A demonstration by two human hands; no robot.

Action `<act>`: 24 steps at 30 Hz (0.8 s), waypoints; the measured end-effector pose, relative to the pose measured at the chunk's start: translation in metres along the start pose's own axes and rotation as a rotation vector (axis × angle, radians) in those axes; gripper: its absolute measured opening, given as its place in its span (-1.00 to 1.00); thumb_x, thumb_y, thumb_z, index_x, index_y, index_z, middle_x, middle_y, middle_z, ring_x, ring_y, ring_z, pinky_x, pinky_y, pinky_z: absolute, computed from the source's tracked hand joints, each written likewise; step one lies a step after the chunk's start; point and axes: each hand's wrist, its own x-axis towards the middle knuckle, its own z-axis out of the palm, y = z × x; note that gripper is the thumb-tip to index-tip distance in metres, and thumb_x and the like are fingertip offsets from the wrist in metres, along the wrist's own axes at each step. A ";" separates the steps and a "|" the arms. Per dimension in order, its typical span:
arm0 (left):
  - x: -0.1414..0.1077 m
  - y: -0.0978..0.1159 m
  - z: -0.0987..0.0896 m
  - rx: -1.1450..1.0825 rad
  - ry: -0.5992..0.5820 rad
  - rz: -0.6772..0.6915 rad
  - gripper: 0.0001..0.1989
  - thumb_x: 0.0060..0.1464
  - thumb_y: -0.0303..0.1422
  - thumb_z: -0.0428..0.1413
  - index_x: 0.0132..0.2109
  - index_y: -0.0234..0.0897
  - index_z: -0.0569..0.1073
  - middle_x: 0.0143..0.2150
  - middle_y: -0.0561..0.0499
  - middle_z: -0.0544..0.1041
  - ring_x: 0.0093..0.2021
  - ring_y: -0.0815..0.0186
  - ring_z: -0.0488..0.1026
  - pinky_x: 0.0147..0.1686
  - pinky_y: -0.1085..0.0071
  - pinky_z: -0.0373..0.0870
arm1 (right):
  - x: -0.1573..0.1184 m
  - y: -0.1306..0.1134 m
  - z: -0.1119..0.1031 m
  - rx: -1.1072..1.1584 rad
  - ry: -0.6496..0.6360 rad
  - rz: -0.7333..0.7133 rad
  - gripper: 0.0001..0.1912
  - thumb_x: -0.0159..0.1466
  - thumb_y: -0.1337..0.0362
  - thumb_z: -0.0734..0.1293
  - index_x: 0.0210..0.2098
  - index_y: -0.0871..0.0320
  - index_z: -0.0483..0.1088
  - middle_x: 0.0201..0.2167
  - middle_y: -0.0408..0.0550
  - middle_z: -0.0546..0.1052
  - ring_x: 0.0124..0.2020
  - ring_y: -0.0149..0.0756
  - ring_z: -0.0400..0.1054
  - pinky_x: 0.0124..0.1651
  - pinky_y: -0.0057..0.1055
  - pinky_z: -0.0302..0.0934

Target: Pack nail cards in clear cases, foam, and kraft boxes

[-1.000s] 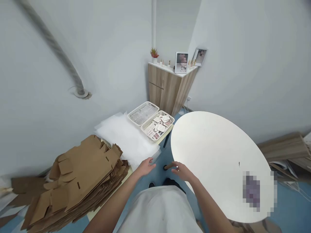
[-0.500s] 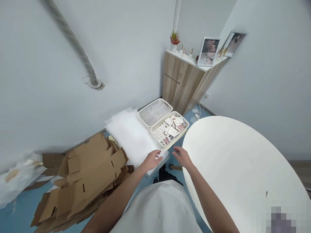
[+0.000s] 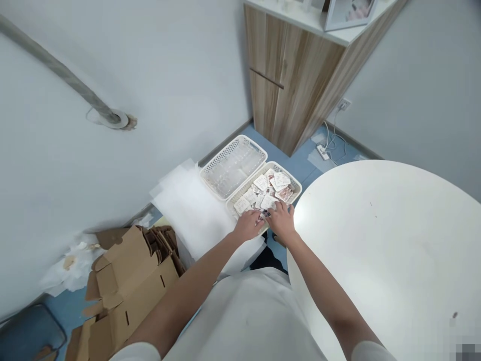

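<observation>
Head: each grip (image 3: pixel 248 225) (image 3: pixel 281 223) part-open, at cards (image 3: pixel 281 179).

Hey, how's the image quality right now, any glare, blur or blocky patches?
Head view: soft glare on the white rounded tabletop, brighter toward its left side; head view: coarse pixel blocks cover the bottom right corner; head view: print on the white square cards is too small to read.
</observation>
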 end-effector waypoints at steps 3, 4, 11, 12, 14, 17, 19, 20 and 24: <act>0.017 -0.003 0.010 0.008 -0.020 -0.018 -0.58 0.06 -0.19 -0.08 0.06 -0.18 0.27 0.00 -0.09 0.34 0.02 0.13 0.24 0.05 0.22 0.09 | 0.005 0.001 0.006 -0.020 -0.014 0.030 -0.76 0.15 0.25 0.18 -0.25 0.14 0.42 0.03 0.13 0.26 0.12 0.01 -0.06 0.11 0.04 -0.39; 0.021 -0.004 0.013 0.015 -0.021 -0.027 -0.58 0.07 -0.18 -0.09 0.07 -0.18 0.26 0.00 -0.09 0.33 0.03 0.13 0.23 0.04 0.22 0.10 | 0.006 0.001 0.008 -0.019 -0.023 0.036 -0.75 0.16 0.25 0.18 -0.24 0.13 0.42 0.02 0.13 0.26 0.12 0.01 -0.06 0.11 0.05 -0.40; 0.036 -0.005 0.016 0.003 -0.006 -0.079 -0.60 0.09 -0.20 -0.12 0.03 -0.25 0.29 0.07 -0.12 0.27 0.09 0.16 0.17 0.08 0.28 0.07 | 0.005 -0.005 0.013 0.020 -0.063 0.063 -0.70 0.18 0.20 0.17 -0.12 0.07 0.35 0.16 0.12 0.12 0.17 -0.01 -0.12 0.09 0.14 -0.55; 0.037 -0.005 0.015 -0.011 -0.005 -0.087 -0.60 0.08 -0.20 -0.12 0.03 -0.26 0.30 0.07 -0.13 0.27 0.09 0.17 0.17 0.08 0.28 0.06 | 0.006 -0.005 0.013 0.027 -0.067 0.072 -0.70 0.17 0.19 0.18 -0.12 0.06 0.34 0.18 0.11 0.08 0.18 -0.01 -0.15 0.09 0.14 -0.54; 0.039 -0.005 0.013 -0.037 0.001 -0.105 -0.59 0.08 -0.19 -0.11 0.02 -0.29 0.31 0.06 -0.14 0.28 0.10 0.18 0.17 0.09 0.29 0.05 | 0.007 -0.006 0.013 0.039 -0.077 0.093 -0.70 0.16 0.18 0.20 -0.12 0.05 0.34 0.19 0.09 0.05 0.20 -0.01 -0.17 0.09 0.14 -0.53; 0.042 -0.007 0.012 -0.077 0.007 -0.123 -0.57 0.07 -0.18 -0.11 0.01 -0.31 0.33 0.05 -0.15 0.29 0.08 0.18 0.19 0.09 0.30 0.06 | 0.009 -0.008 0.015 0.046 -0.084 0.123 -0.71 0.14 0.20 0.22 -0.14 0.06 0.35 0.18 0.12 0.09 0.19 0.01 -0.15 0.09 0.14 -0.54; 0.044 -0.008 0.012 -0.121 0.015 -0.134 -0.56 0.07 -0.15 -0.10 0.00 -0.32 0.34 0.05 -0.15 0.29 0.08 0.18 0.20 0.09 0.31 0.06 | 0.010 -0.009 0.016 0.050 -0.085 0.133 -0.72 0.12 0.21 0.25 -0.16 0.06 0.36 0.15 0.15 0.13 0.16 0.00 -0.09 0.09 0.13 -0.55; 0.045 -0.009 0.011 -0.149 0.017 -0.146 -0.55 0.06 -0.14 -0.09 -0.01 -0.32 0.35 0.05 -0.15 0.29 0.08 0.18 0.20 0.09 0.31 0.07 | 0.011 -0.009 0.016 0.057 -0.086 0.138 -0.72 0.11 0.20 0.26 -0.17 0.06 0.37 0.14 0.15 0.15 0.15 0.00 -0.06 0.09 0.13 -0.54; 0.046 -0.011 0.005 -0.289 0.072 -0.176 -0.57 0.04 -0.14 -0.05 -0.04 -0.33 0.38 0.05 -0.14 0.28 0.07 0.21 0.22 0.07 0.33 0.11 | 0.013 -0.008 0.012 0.144 -0.117 0.172 -0.68 0.07 0.14 0.28 -0.17 0.03 0.37 0.04 0.09 0.27 0.07 -0.02 0.08 0.09 0.12 -0.50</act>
